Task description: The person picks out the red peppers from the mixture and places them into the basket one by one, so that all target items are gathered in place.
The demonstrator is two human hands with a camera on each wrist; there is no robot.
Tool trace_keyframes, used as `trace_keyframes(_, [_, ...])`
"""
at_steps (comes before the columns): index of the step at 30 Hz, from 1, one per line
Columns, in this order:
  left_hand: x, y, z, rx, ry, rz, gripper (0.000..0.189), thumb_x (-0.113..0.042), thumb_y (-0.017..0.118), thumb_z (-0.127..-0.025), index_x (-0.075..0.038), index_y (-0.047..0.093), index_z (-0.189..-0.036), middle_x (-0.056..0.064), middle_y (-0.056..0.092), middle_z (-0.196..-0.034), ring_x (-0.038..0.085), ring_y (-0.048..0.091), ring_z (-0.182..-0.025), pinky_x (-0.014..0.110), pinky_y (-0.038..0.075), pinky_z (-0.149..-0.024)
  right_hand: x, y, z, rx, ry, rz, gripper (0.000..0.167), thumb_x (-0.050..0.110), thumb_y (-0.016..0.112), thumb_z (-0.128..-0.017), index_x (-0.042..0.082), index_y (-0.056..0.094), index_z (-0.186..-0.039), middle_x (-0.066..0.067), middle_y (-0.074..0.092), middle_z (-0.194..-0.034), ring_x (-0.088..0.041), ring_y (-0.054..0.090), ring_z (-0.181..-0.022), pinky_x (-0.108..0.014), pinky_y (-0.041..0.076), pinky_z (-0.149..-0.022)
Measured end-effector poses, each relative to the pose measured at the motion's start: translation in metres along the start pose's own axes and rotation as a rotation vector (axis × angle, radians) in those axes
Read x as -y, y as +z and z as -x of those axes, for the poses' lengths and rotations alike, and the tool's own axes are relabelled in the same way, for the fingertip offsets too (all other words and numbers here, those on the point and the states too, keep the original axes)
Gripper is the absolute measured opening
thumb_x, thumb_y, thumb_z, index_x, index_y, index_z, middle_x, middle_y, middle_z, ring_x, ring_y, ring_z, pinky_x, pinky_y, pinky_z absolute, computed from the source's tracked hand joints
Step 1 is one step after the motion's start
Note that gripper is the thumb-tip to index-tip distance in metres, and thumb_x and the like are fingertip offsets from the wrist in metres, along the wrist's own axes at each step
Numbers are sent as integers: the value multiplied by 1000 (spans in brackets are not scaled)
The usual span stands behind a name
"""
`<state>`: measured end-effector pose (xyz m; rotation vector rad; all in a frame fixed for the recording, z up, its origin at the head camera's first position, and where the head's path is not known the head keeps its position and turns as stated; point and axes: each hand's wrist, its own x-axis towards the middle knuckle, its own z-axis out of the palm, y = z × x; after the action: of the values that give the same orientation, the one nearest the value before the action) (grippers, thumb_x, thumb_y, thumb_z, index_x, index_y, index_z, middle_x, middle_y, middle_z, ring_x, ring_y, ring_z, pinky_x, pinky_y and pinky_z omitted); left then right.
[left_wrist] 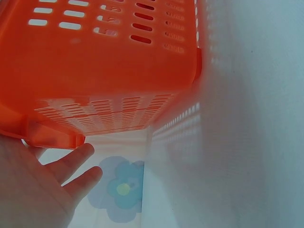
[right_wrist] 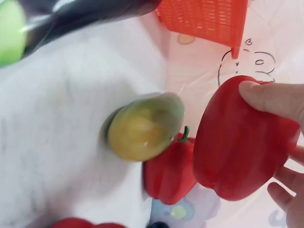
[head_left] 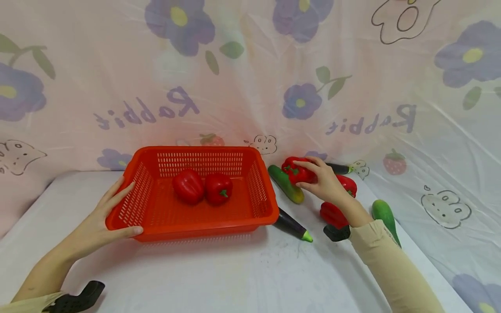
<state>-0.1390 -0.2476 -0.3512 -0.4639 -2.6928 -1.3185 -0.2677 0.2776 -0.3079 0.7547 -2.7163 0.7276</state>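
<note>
My left hand rests spread on the left front corner of an orange-red plastic basket, its thumb along the front rim. Seen from the left wrist, two straight fingers stick out beyond the basket's rim. Two red bell peppers lie inside the basket. To the right of it, my right hand holds another red bell pepper between thumb and fingers. In the right wrist view this pepper appears raised, with a further red bell pepper behind it and a green-yellow cucumber nearby.
A dark eggplant lies against the basket's right front corner. Further red bell peppers lie under and beside my right forearm. A green cucumber is at the right table edge, and another eggplant lies behind. Patterned cloth hangs at the back.
</note>
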Motion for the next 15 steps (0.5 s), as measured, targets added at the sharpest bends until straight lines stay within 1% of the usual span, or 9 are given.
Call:
trace_keyframes(8, [2,-1,1,-2,-2,-1,100,-19,79,-76,-25,17,-155,-11,-9,-161,31,-10,-147,84,10,-92,10,2,-9,-11,-17,-25,59,16,78,-80,14,55,-135,-18,39,-144,-40,39,-128,-58,48,-93])
trace_keyframes(11, [2,-1,1,1,-3,1,100,-18,79,-76,-25,17,-155,-11,-9,-161,30,-10,-147,84,9,-92,12,2,-11,-34,-33,-31,59,17,78,-80,14,56,-135,-18,42,-142,-38,42,-126,-57,49,-94])
trace_keyframes(15, [1,0,0,5,0,7,100,-18,79,-76,-24,17,-155,-11,-9,-161,31,-9,-147,84,9,-92,16,1,-14,-62,-44,-41,60,17,78,-80,14,56,-135,-17,44,-141,-37,45,-124,-55,51,-91])
